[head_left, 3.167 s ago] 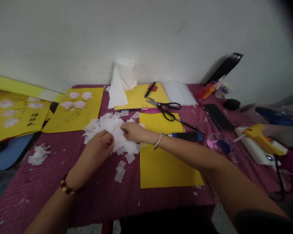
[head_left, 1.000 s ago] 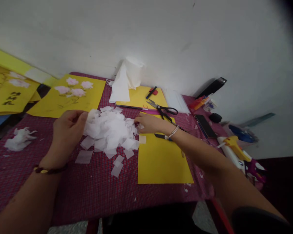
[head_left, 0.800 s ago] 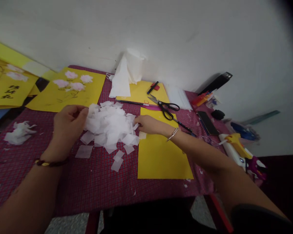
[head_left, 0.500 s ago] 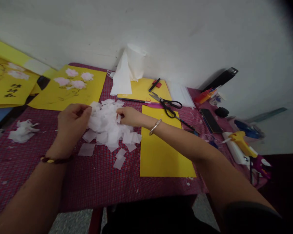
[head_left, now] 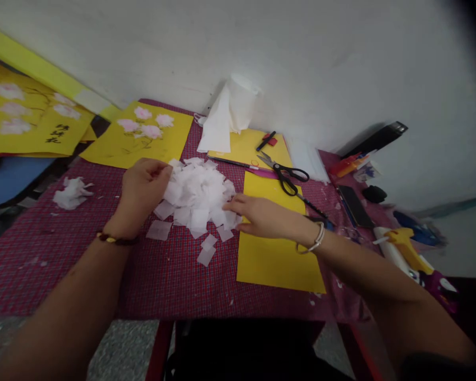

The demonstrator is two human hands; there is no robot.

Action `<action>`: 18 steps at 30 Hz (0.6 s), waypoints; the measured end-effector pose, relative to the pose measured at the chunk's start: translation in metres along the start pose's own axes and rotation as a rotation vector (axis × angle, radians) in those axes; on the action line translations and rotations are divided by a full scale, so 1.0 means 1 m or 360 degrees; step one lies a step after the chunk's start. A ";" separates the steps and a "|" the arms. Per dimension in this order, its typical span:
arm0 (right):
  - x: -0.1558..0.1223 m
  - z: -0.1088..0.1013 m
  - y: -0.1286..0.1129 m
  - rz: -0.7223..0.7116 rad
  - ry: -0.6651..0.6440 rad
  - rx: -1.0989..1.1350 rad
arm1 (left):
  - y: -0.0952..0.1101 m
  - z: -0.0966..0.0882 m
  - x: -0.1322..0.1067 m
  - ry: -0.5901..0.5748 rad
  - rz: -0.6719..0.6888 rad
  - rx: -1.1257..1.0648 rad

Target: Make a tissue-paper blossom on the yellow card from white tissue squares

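Observation:
A loose pile of small white tissue paper squares (head_left: pixel 200 193) lies on the checked tablecloth. At its left edge my left hand (head_left: pixel 146 185) is closed, thumb and fingers pinched together; what they hold, if anything, is hidden. My right hand (head_left: pixel 262 216) reaches over the pile's right edge, fingers stretched out and thumb apart, touching the outer squares. Under my right hand and wrist lies a yellow sheet of paper (head_left: pixel 277 264). A few squares lie apart from the pile, nearer to me.
Black scissors (head_left: pixel 287 179) and a brush lie beyond my right hand. A tissue roll (head_left: pixel 244 103) stands by the wall. Yellow sheets with pink flowers (head_left: pixel 115 145) lie left, near crumpled tissue (head_left: pixel 72 193). A phone (head_left: pixel 356 206) and glue gun (head_left: pixel 406 248) are right.
My right hand has moved right from the middle of the pile to its edge, and its fingers have opened. My left hand stays pinched at the left edge. The view has shifted left.

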State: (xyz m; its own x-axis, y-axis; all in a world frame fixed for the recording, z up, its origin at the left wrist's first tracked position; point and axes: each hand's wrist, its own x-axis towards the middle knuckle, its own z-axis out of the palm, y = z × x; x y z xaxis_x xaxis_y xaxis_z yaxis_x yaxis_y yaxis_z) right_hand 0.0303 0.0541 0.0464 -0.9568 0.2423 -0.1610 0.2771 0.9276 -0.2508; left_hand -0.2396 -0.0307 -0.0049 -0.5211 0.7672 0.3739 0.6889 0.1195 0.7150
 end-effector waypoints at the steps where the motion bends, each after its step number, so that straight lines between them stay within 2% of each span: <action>1: -0.004 0.010 -0.003 -0.0005 0.0019 -0.0039 | 0.000 0.000 0.000 0.0003 -0.0016 0.0010; 4: 0.000 0.033 -0.009 -0.0033 0.0098 -0.0166 | 0.000 0.001 0.000 0.0001 -0.0041 0.0022; 7: 0.020 0.038 -0.006 -0.0042 0.0140 -0.0090 | -0.001 0.004 0.000 -0.0021 -0.0060 0.0008; 11: 0.063 0.025 0.005 0.0081 0.0369 0.0189 | -0.006 0.006 0.002 0.0008 -0.0118 -0.0008; 14: 0.095 0.014 0.010 0.0166 0.0496 0.0183 | -0.010 0.001 0.005 0.0004 -0.0142 0.0001; 16: 0.105 0.007 0.009 0.0096 0.0411 0.0130 | -0.012 -0.003 0.007 0.0011 -0.0158 0.0022; 18: 0.102 -0.001 0.005 -0.0014 0.0262 0.0070 | -0.013 -0.005 0.008 0.0043 -0.0171 0.0020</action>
State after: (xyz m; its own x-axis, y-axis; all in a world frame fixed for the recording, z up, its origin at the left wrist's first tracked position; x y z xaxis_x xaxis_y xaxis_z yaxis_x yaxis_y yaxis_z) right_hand -0.0658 0.0837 0.0299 -0.9598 0.2808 -0.0008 0.2686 0.9173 -0.2938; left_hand -0.2551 -0.0293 -0.0080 -0.6054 0.7325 0.3114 0.6345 0.2080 0.7444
